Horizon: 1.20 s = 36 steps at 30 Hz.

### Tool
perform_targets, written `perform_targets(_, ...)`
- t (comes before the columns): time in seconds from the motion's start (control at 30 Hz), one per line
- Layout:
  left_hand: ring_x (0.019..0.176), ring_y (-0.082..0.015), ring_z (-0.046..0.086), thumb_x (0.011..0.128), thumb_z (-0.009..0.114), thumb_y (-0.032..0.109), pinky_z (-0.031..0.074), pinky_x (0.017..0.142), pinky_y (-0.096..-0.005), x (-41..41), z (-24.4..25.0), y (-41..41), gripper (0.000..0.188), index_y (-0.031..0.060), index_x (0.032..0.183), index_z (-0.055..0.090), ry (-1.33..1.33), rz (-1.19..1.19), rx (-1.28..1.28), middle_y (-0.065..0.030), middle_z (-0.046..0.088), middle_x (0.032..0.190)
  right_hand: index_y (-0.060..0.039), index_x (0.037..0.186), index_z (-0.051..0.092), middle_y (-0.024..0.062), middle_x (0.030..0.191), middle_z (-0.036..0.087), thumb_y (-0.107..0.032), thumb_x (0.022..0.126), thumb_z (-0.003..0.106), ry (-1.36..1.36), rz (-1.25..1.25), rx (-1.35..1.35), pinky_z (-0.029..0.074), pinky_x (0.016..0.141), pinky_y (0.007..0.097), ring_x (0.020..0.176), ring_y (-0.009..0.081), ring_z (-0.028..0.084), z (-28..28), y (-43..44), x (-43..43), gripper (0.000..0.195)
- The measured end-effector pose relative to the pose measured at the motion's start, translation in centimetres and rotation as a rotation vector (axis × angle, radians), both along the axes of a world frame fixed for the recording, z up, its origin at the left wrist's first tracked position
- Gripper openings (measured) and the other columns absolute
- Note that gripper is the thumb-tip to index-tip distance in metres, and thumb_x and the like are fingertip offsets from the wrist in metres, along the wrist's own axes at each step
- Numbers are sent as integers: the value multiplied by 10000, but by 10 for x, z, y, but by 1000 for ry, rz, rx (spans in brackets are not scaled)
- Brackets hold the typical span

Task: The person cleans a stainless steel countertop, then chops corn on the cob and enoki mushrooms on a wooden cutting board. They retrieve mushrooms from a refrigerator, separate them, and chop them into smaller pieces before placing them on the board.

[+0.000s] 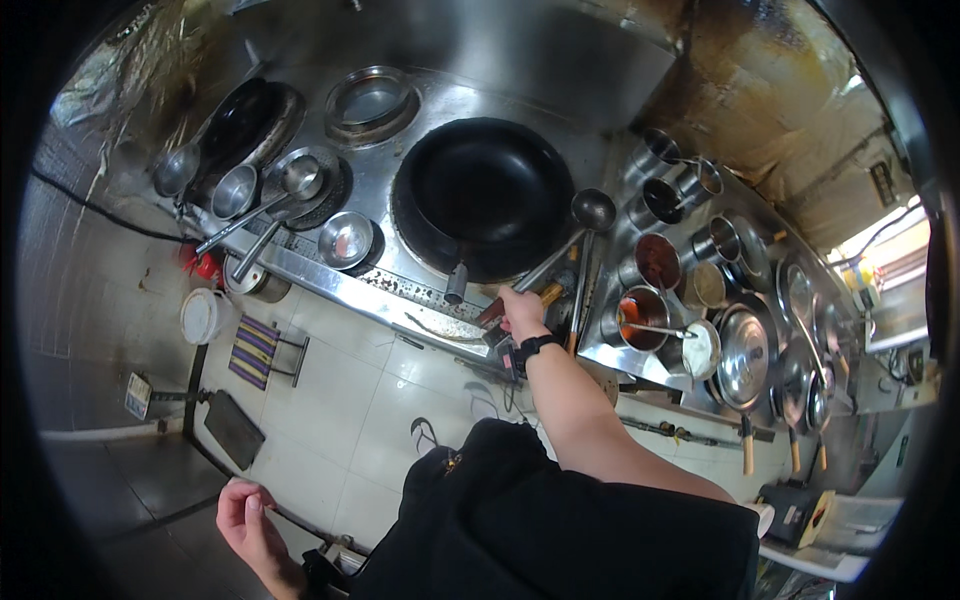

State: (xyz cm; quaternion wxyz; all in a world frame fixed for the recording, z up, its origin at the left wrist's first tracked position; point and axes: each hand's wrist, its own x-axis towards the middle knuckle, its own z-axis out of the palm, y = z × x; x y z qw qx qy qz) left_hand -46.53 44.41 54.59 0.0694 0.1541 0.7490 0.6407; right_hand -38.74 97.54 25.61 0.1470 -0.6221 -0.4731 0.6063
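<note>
My right hand (522,309) is closed around the handle of a metal ladle (594,209), whose dark bowl lies at the right rim of a large black wok (487,191). The wok sits on the stove and its metal handle stub (456,283) points towards me. A brush-like tool with a yellowish handle (553,294) lies just beside this hand. My left hand (251,519) hangs low over the floor at the lower left, fingers curled loosely, with nothing visible in it.
Metal pots with sauces (658,260) and lidded pans (742,360) crowd the right counter. A small metal bowl (346,240), a strainer (322,187) and ladles stand left of the wok. A striped stool (253,351) and a white bucket (206,316) are on the floor.
</note>
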Motion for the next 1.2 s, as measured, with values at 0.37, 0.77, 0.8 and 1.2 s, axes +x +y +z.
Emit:
perform_targets(0.37, 855, -109, 594, 1059, 680, 18, 466, 787, -252, -54, -55, 96, 70, -27, 1079, 729, 5, -797, -28, -26, 645, 935, 26, 972, 703, 272, 928, 782, -221, 914, 803, -555, -55, 801, 612, 826, 527, 918, 486, 767, 143, -92, 219, 273)
perform_targets(0.77, 838, -71, 608, 1084, 715, 59, 491, 776, -244, 189, -88, 233, 85, 13, 1135, 765, -368, -1291, -79, 24, 684, 910, -81, 904, 572, 26, 663, 544, -193, 1112, 665, 767, -536, 4, 442, 452, 326, 491, 159, 530, 195, -261, 525, 254)
perform_targets(0.8, 845, -71, 618, 1081, 717, 60, 501, 781, -248, 223, -89, 245, 87, 13, 1134, 766, -358, -1349, -104, 23, 697, 924, -83, 919, 569, 23, 677, 534, -185, 1109, 661, 854, -594, -41, 432, 451, 325, 494, 152, 518, 196, -268, 556, 235)
perform_targets(1.2, 848, -222, 770, 1026, 718, 170, 608, 801, -376, 648, -101, 480, 225, -11, 1147, 773, 279, -1524, -302, -115, 808, 931, -67, 1004, 575, 56, 691, 544, -95, 1065, 578, 829, -964, 11, 432, 440, 357, 486, 190, 521, 187, -296, 924, 67)
